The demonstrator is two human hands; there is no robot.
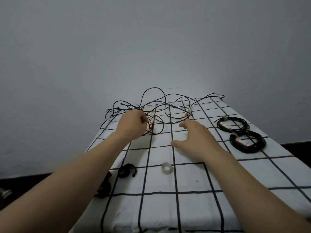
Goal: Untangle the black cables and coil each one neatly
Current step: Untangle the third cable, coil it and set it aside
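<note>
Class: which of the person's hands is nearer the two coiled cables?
Right. The right hand is open just left of the coiled cables; the left hand grips the tangled cables farther left.

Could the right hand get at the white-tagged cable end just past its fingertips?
Probably yes: the right hand is open and stretched toward the white-tagged cable end, with only checked cloth between them. Loose cable loops lie around it; none seems to cover it.

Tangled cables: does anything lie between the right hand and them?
Nothing visible does. The right hand is open above bare checked cloth, and the tangled cables lie just beyond its fingers. The two coiled bundles sit off to its right.
</note>
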